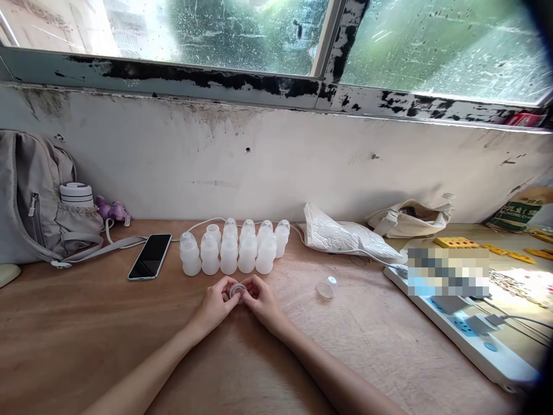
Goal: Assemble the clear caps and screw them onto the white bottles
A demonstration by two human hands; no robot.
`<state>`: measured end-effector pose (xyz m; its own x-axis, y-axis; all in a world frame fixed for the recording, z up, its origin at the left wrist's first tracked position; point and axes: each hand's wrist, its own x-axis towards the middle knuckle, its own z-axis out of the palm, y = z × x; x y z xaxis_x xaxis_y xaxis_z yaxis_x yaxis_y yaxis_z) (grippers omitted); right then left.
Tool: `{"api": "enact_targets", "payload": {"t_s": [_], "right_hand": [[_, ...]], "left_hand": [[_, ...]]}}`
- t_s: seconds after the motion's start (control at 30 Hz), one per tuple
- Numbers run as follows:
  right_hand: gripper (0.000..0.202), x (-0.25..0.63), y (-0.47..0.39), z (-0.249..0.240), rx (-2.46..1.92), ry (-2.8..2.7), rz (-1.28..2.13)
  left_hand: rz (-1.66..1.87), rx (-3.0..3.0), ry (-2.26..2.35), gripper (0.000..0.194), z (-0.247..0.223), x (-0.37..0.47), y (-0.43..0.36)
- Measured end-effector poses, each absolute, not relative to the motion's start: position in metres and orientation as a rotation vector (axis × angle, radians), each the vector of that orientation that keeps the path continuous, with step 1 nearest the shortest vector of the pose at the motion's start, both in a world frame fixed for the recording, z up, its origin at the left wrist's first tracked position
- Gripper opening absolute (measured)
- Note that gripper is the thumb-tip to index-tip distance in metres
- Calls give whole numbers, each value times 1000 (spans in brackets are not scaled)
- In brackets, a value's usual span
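Note:
Both hands meet over the wooden table in front of the bottles. My left hand [219, 300] and my right hand [258, 297] pinch a small round translucent ring [237, 290] between them, fingers curled round its sides. Just behind stand several frosted white bottles [228, 256] in two rows. Most carry clear domed caps; one in the back row [213, 231] has an open top. To the right of my right hand, a clear cap [325, 289] lies on its side on the table.
A black phone [150, 257] lies left of the bottles, near a grey backpack [38, 196]. White packaging [345, 233] and a cloth bag [410, 218] rest by the wall. At the right is a power strip [464, 328] with plugs and cables.

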<state>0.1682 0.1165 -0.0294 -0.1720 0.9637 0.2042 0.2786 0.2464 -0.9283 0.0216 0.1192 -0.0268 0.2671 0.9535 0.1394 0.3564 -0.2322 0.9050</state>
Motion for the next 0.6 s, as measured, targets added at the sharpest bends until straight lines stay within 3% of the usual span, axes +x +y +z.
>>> {"api": "enact_targets", "payload": {"t_s": [0.6], "right_hand": [[5, 167, 113, -23, -1226, -1621, 838]], "left_hand": [[972, 1648, 1148, 20, -15, 24, 112]]}}
